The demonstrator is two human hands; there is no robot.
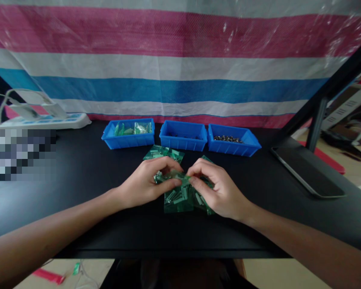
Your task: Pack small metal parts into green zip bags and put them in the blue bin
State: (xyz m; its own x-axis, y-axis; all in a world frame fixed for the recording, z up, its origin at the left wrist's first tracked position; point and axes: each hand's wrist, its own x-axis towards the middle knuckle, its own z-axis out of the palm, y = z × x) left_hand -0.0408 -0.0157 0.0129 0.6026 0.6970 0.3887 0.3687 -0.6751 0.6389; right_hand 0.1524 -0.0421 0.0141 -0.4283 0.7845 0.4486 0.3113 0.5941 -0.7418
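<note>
Head view: we see the thumb and forefinger of our left hand and those of our right hand pinched on one green packet, held between them at the middle of the dark surface. The two sets of fingertips are close together with a little green film showing between; the finer grip is blurred, so we cannot tell whether the packet is sealed or open.

Just below the hands lies a front packet, with small pale pieces showing through its film. A side packet lies partly under our right hand, and a back packet lies just beyond our left.

Farther out, three blue bins stand in a row. The left bin holds green and clear packets; the middle bin holds a few dark bits; the right bin holds small metal parts. A phone lies well to the right, a power strip at far left, and a striped sheet hangs behind.

We judge that a hard or uneven pull could tear the thin film and spill small pieces. The nearby packets might also get nudged or mixed up, since our hands work so low over them.
</note>
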